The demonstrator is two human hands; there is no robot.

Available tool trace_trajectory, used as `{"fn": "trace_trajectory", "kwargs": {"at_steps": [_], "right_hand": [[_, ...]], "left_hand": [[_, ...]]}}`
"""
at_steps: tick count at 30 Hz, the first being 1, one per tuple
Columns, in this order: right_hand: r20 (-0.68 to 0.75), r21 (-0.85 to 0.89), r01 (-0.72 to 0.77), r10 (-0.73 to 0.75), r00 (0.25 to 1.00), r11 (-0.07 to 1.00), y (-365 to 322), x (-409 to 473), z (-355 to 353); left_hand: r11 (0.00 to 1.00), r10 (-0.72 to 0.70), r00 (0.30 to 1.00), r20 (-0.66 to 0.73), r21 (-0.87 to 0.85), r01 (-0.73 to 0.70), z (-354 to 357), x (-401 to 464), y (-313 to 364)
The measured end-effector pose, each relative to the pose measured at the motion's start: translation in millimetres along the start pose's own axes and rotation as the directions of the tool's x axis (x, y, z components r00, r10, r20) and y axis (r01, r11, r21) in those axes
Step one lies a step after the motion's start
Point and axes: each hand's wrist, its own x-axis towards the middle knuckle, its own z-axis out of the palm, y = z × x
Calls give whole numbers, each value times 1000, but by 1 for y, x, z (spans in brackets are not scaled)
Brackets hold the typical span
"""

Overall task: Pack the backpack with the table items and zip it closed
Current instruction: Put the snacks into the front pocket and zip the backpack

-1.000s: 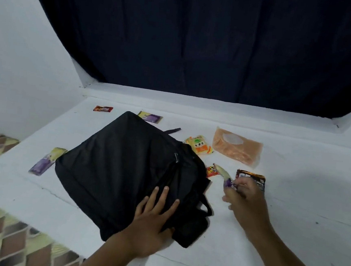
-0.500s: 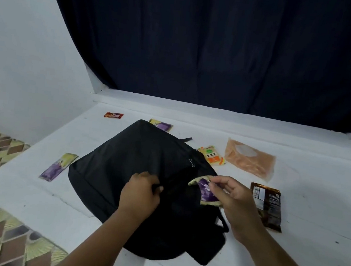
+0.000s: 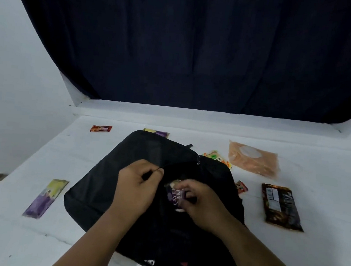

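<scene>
A black backpack (image 3: 124,177) lies flat on the white table (image 3: 307,261), under both hands. The left hand (image 3: 137,190) pinches the fabric at the edge of the bag's opening, fingers curled, holding it up. Just right of it, the right hand (image 3: 201,203) grips a small purple packet (image 3: 174,196) with curled fingers, over the dark gap of the opening; whether the packet is inside yet cannot be told. A zipper pull (image 3: 198,160) sits just beyond the hands. Right of the right hand lie a small red packet (image 3: 241,187) and, farther out, a dark brown packet (image 3: 280,206). Beyond the hands on the right rest a yellow-orange packet (image 3: 216,156) and an orange pouch (image 3: 253,158). Left of the left hand lies a long purple-yellow packet (image 3: 45,198). Far beyond the left hand sit a red bar (image 3: 101,128) and another purple-yellow packet (image 3: 156,132), this one touching the bag's far edge.
</scene>
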Motion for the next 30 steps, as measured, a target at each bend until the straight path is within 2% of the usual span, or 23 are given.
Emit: {"fn": "trace_trajectory", "kwargs": {"at_steps": [1,2,5,7,9,11,13,17,20,21,22,23,25,27,30], "right_hand": [[-15,-141,-11,8,1000,990,4,1,2],[-71,-187,-15,2,998,982,6,2,3],[-216,-142,-1,-30,976,990,6,4,10],[-221,-23,-122,114,969,992,0,9,14],[-158,121,-282,299,941,952,-3,15,16],[-94,146,-326,341,935,934,-5,19,15],[-78,214,-296,318,945,931,-6,19,16],[-101,524,-196,289,952,829,-9,20,16],[125,536,-232,195,973,812,-2,15,14],[170,518,-229,163,972,825,0,10,10],[155,504,-207,148,977,839,2,5,5],[81,491,-167,145,986,855,4,0,-2],[-162,435,-53,136,977,899,9,-9,-18],[-392,312,41,89,916,949,19,-14,-37],[-600,45,25,7,800,999,44,-13,-68]], "left_hand": [[1000,4,1000,12,-17,-4,-2,1,-2],[999,10,1000,27,-33,-10,-3,2,-4],[997,25,998,64,-71,-20,-4,5,-10],[995,6,997,82,-98,2,-3,7,-12],[993,14,994,105,-117,-2,-2,9,-14],[991,5,993,117,-133,11,0,9,-15],[989,-20,993,115,-143,36,1,8,-16],[990,-35,995,97,-132,48,5,6,-14],[991,-29,996,86,-130,41,6,4,-13],[991,-32,996,80,-126,42,6,2,-13],[992,-38,997,72,-120,47,6,0,-13],[992,-49,997,61,-114,55,6,-2,-13],[991,-79,996,37,-107,83,8,-6,-15],[994,-95,995,18,-59,96,14,-11,-23],[994,-76,997,16,79,74,25,-20,-37]]}}
